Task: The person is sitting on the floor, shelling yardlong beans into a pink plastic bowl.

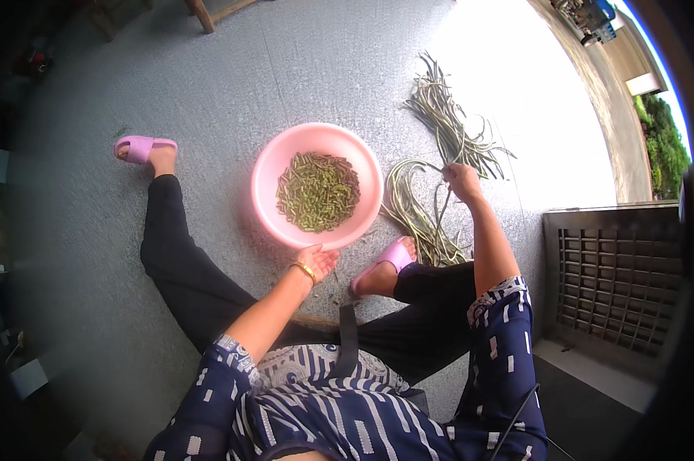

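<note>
A round pink basin (264,188) sits on the floor in front of me, with many short-cut pieces of green bean (318,192) spread over its bottom. Just below its near rim is my left hand (316,263), palm turned up, fingers apart and nothing in them; a gold bangle circles that wrist. Out to the right, my right hand (462,182) is closed on a long bean (445,201), its fingertips partly hidden. Uncut long beans lie in two bunches beside it: a far bunch (447,115) and a nearer, curved bunch (416,211).
Two feet in pink slippers flank the basin, the left slipper (139,149) farther out and the right slipper (393,261) touching distance from the near bunch. A dark latticed panel (616,284) stands at right. Wooden furniture legs (202,15) show at the top.
</note>
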The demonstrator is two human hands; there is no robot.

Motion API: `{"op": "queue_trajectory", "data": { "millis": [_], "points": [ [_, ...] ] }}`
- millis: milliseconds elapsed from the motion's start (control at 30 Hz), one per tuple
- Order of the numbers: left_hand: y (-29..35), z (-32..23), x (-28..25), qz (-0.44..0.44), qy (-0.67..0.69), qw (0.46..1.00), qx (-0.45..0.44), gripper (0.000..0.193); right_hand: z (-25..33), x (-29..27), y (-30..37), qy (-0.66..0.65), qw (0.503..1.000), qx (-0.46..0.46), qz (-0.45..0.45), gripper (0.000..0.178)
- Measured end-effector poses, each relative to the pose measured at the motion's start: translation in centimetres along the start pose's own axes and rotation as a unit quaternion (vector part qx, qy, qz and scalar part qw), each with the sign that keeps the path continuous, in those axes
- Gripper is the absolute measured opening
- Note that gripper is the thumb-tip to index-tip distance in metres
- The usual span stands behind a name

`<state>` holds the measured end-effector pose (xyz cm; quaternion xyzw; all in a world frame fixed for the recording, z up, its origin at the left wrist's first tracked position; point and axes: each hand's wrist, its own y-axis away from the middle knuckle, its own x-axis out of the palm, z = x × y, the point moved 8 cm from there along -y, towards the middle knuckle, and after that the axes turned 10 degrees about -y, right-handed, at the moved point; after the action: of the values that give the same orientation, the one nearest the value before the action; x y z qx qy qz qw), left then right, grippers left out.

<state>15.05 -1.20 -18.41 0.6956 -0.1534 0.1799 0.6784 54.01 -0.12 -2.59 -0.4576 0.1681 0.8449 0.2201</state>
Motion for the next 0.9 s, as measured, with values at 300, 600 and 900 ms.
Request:
{"op": "queue_trajectory", "data": {
  "millis": [300, 600, 900],
  "points": [
    [12.6, -8.4, 11.8, 0.227, -0.138, 0.958, 0.106, 0.025, 28.9, -7.3, 5.3, -0.137, 0.928, -0.342, -0.053, 0.019],
    [26.3, -15.8, 20.2, 0.237, -0.219, 0.863, 0.388, 0.017, 36.0, -7.4, 11.0, -0.200, 0.829, -0.511, -0.105, 0.036],
    [31.3, -24.4, 13.3, 0.071, -0.166, 0.841, 0.510, 0.011, 34.5, -21.6, 28.1, -0.537, 0.343, -0.651, -0.412, 0.011]
  ]
}}
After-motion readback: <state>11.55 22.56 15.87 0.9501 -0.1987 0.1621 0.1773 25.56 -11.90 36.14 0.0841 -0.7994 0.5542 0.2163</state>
